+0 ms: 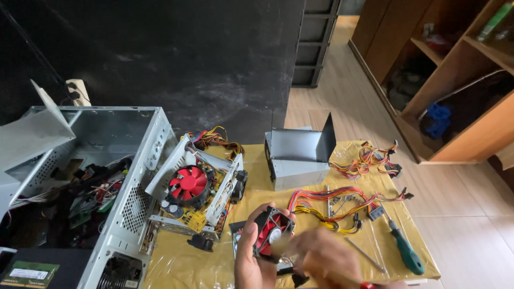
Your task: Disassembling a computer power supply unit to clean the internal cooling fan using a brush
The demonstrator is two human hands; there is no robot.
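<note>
My left hand (250, 257) grips a small black case fan with red blades (271, 231) above the front edge of the yellow-covered table (176, 265). My right hand (327, 258) is blurred just right of the fan, its fingers at the fan's lower edge; whether it holds anything small I cannot tell. Behind the fan lies an opened power supply with a red fan on a yellow circuit board (194, 187).
An open grey computer case (126, 198) stands at the left. A grey metal power supply box (297, 158) sits at the table's back, with bundles of coloured cables (334, 203) beside it. A green-handled screwdriver (406, 249) lies right. Wooden shelves (460, 96) stand across the floor.
</note>
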